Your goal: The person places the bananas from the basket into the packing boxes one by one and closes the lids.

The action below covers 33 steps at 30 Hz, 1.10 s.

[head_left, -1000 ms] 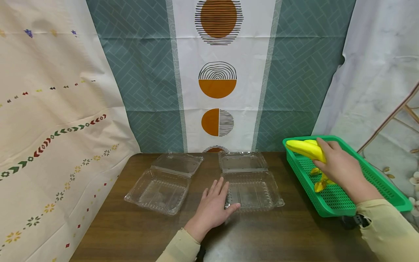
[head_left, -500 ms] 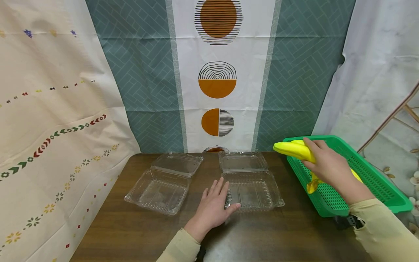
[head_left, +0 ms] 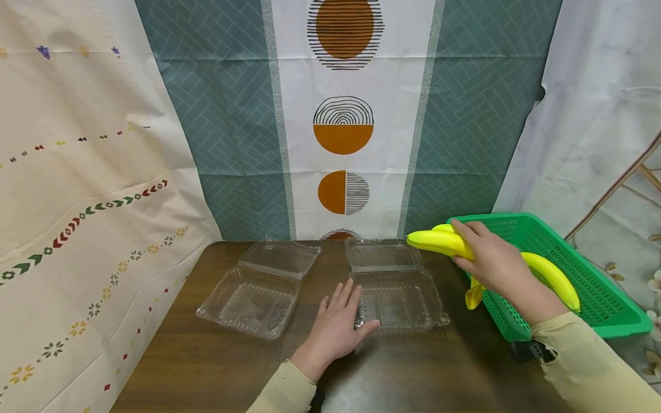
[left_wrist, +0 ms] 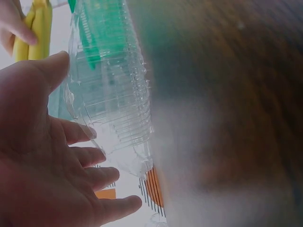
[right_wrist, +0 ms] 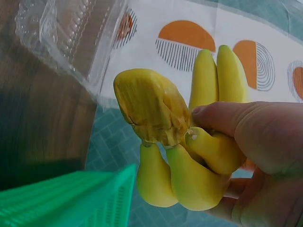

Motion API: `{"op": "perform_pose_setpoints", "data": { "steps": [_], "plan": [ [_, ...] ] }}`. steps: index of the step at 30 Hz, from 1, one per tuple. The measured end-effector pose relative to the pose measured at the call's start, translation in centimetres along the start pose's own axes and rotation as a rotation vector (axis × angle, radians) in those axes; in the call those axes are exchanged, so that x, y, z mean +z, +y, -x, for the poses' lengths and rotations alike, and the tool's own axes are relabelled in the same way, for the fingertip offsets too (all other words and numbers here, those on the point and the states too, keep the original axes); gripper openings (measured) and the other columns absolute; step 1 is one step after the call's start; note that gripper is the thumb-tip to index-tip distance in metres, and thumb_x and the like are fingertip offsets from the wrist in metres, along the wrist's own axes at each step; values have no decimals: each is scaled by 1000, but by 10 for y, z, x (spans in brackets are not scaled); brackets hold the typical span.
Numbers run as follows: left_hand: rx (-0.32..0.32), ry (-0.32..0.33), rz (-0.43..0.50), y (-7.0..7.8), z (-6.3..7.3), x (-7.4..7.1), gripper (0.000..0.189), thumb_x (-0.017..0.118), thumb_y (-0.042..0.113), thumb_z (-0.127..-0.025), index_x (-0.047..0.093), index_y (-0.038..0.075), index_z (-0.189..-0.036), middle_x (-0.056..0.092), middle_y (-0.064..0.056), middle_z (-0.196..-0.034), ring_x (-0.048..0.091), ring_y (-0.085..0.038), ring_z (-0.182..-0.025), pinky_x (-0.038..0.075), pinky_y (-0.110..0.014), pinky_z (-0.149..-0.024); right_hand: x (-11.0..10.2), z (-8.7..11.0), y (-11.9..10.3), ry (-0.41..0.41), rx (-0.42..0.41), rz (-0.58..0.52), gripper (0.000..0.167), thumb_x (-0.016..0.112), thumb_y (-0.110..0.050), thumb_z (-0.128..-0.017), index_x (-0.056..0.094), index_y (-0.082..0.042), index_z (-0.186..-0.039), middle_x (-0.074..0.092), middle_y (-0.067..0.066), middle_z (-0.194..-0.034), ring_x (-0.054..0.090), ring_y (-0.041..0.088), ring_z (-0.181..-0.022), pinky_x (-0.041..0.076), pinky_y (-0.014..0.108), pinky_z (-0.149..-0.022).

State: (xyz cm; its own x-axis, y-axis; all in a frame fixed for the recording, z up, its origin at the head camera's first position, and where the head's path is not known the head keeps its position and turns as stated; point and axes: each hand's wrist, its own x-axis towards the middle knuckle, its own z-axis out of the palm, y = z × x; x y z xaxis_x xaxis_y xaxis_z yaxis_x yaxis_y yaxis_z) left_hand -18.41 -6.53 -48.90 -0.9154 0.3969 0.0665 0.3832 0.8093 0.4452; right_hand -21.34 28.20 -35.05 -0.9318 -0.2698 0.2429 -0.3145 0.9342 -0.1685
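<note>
My right hand (head_left: 490,258) grips a bunch of yellow bananas (head_left: 441,241) in the air, left of the green basket's near wall. In the right wrist view the bunch's brownish stem end (right_wrist: 154,106) faces the camera, and the thumb presses on the bananas. Another curved banana length (head_left: 555,278) shows right of the hand, overlapping the basket's inside. My left hand (head_left: 335,335) has its fingers spread at the left edge of the right clear plastic clamshell container (head_left: 400,301), whose lid lies back. A second clamshell container (head_left: 253,301), lid also back, sits further left.
The green plastic basket (head_left: 609,295) stands on the right side of the brown wooden table (head_left: 392,373). Patterned cloth hangs (head_left: 227,143) rise behind the table and along both sides.
My right hand has carried the banana bunch leftward from over the basket, toward the right container's lid. My left hand and both containers have stayed where they were.
</note>
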Motion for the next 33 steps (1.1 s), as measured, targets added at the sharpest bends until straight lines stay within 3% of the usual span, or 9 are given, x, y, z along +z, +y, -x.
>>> {"op": "perform_pose_setpoints", "data": {
  "steps": [11, 18, 33],
  "plan": [
    [-4, -5, 10, 1, 0, 0, 92, 63, 66, -107, 33, 11, -175, 19, -12, -183, 18, -38, -168, 21, -69, -129, 18, -13, -18, -43, -30, -6, 85, 89, -23, -97, 45, -2, -166, 53, 29, -155, 65, 51, -125, 60, 65, -89],
    [-5, -9, 22, 0, -1, -1, 93, 64, 65, -107, 33, 10, -175, 18, -12, -184, 17, -38, -168, 20, -70, -129, 35, -18, -26, -35, -96, -23, 83, 92, -21, -94, 50, -2, -163, 60, 22, -148, 71, 40, -109, 62, 57, -83],
    [-12, -6, 5, 1, -2, -1, 96, 66, 64, -106, 29, 8, -175, 19, -13, -183, 18, -39, -168, 22, -70, -129, 64, -29, -41, -145, -151, -80, 79, 91, -17, -94, 53, -6, -163, 62, 18, -147, 68, 32, -108, 61, 53, -90]
  ]
}}
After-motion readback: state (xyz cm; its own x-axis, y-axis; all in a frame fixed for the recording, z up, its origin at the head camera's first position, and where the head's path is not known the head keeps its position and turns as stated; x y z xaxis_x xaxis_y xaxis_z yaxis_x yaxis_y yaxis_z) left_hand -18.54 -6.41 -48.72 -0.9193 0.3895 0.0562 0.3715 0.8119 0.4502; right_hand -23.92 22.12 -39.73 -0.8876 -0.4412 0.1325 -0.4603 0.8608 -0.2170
